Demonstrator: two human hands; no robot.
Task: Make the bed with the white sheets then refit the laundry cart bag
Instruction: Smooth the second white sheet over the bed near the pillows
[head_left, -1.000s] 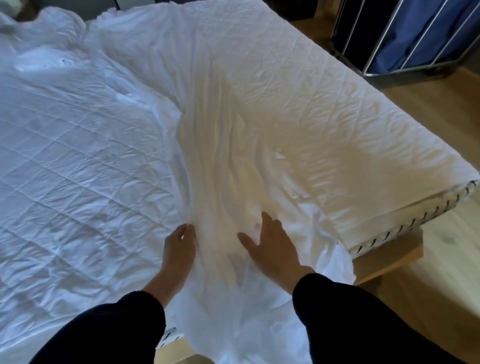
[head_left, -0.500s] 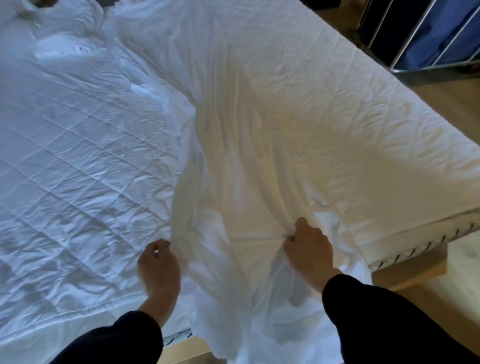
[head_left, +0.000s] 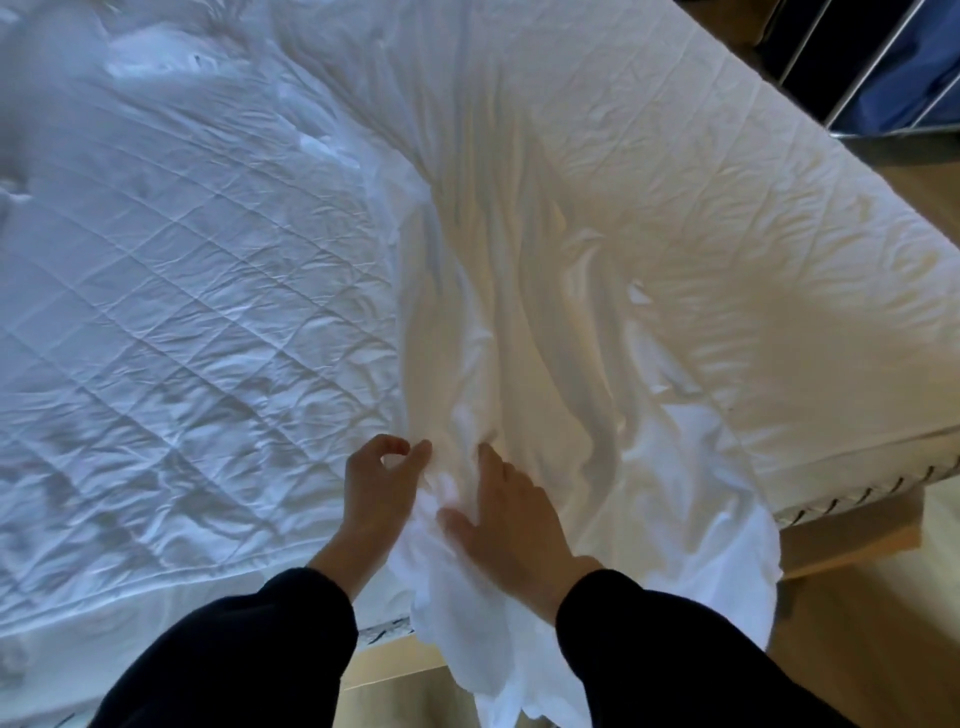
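Gathering the white sheet (head_left: 519, 322) bunched down the frame's middle, the left hand (head_left: 376, 499) pinched its fold while the right hand (head_left: 511, 525) pressed flat, fingers spread; spreading it leftward over the bare mattress pad (head_left: 182, 312) looked best.

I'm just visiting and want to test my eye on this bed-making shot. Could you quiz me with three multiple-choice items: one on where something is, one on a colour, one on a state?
1. Where is the laundry cart?
A. top right, beyond the bed
B. bottom left, by the sleeve
C. on the mattress

2. What colour is the cart's bag?
A. red
B. blue
C. yellow

3. How does the sheet lie?
A. folded in a neat square
B. bunched in a ridge, its end hanging off the bed's edge
C. flat and tucked all round

Key:
1 A, its metal bars show in the top right corner.
2 B, blue cloth shows behind the bars.
3 B, folds run up the mattress from the left hand and right hand, and cloth droops below the edge.
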